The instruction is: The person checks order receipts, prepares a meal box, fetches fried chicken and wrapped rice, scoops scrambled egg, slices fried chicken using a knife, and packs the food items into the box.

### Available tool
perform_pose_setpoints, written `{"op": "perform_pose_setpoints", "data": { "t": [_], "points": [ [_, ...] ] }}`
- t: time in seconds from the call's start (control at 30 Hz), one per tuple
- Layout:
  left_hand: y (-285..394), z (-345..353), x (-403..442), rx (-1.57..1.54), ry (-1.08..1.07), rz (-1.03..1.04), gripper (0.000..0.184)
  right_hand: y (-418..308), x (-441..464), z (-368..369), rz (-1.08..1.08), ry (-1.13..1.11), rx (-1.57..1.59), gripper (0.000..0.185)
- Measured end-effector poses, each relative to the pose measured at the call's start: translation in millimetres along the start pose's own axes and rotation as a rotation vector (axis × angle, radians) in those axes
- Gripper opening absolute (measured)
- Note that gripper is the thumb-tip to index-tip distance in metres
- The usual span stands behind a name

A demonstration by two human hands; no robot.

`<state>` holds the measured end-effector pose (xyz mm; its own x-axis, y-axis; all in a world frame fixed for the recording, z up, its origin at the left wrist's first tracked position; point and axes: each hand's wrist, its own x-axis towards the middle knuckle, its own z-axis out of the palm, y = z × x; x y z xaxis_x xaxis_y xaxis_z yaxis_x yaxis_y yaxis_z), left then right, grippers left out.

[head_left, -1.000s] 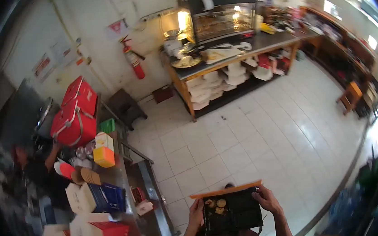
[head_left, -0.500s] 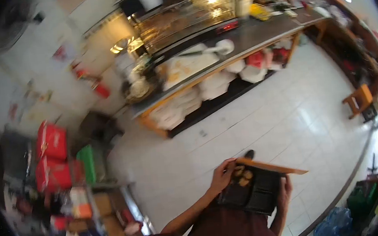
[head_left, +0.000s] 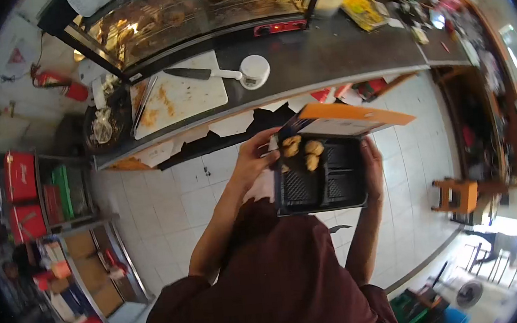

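A black compartment food box (head_left: 301,188) is held between my two hands in front of my body. Its orange-edged lid (head_left: 353,115) stands raised along the far side. Several browned, fried-looking pieces of food (head_left: 313,150) lie in the far left part of the box; the other compartments show bare black bottoms. My left hand (head_left: 257,158) is closed on the left wall near the far corner. On the right wall, my right hand (head_left: 372,163) grips the box, with its fingers partly hidden.
Ahead runs a dark counter (head_left: 323,52) with a white cutting board (head_left: 193,93), a knife (head_left: 191,73) and a small white scale (head_left: 255,71). A lit glass display case (head_left: 182,19) stands behind them. Shelves (head_left: 91,265) are at left, an orange stool (head_left: 458,195) at right.
The counter is now much nearer, and the view has levelled out. The box has risen in view, still in both hands with its lid raised.
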<state>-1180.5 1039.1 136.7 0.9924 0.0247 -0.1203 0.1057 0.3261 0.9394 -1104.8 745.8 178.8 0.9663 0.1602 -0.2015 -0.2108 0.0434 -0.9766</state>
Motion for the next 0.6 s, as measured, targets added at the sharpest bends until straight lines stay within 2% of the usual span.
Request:
{"op": "perform_pose_setpoints", "data": {
  "t": [0.07, 0.13, 0.2, 0.23, 0.3, 0.4, 0.47, 0.5, 0.53, 0.57, 0.6],
  "points": [
    [11.1, 20.0, 61.0, -0.074, -0.045, -0.072, 0.071, -9.9, 67.5, -21.9, 0.059, -0.043, 0.120, 0.045],
    [15.8, 31.2, 124.8, -0.001, -0.137, 0.012, 0.079, -10.3, 140.2, -52.5, 0.033, -0.009, 0.123, 0.045],
    [23.7, 54.4, 178.3, -0.062, -0.193, 0.066, 0.088, -28.5, 197.1, -77.7, 0.026, 0.037, -0.045, 0.046],
    [23.2, 65.4, 205.0, -0.027, -0.179, 0.068, 0.085, -45.7, 214.4, -79.4, 0.028, 0.033, -0.072, 0.046],
    [27.4, 85.7, 242.8, -0.111, -0.060, -0.037, 0.075, -72.1, 250.7, -92.3, 0.020, 0.003, -0.033, 0.049],
    [-2.1, 108.5, 306.9, 0.087, 0.224, 0.007, 0.063, -71.5, 327.8, -133.1, -0.058, -0.057, -0.177, 0.051],
    [-35.8, 124.6, 356.4, 0.098, 0.443, 0.062, 0.050, -52.5, 385.2, -163.7, -0.160, -0.092, -0.343, 0.049],
    [-62.0, 126.4, 383.4, 0.110, 0.531, 0.125, 0.033, -40.2, 418.8, -169.8, -0.215, -0.166, -0.406, 0.048],
    [-65.6, 125.4, 397.7, 0.308, 0.624, 0.125, 0.018, -24.9, 448.7, -172.6, -0.206, -0.255, -0.350, 0.045],
    [-94.7, 140.5, 419.3, 0.115, 0.801, 0.107, 0.015, 12.9, 489.8, -197.9, -0.221, -0.218, -0.523, 0.044],
    [-121.0, 144.1, 429.2, 0.066, 0.813, 0.221, 0.020, -0.9, 505.7, -192.3, -0.267, -0.361, -0.565, 0.044]
  ]
}}
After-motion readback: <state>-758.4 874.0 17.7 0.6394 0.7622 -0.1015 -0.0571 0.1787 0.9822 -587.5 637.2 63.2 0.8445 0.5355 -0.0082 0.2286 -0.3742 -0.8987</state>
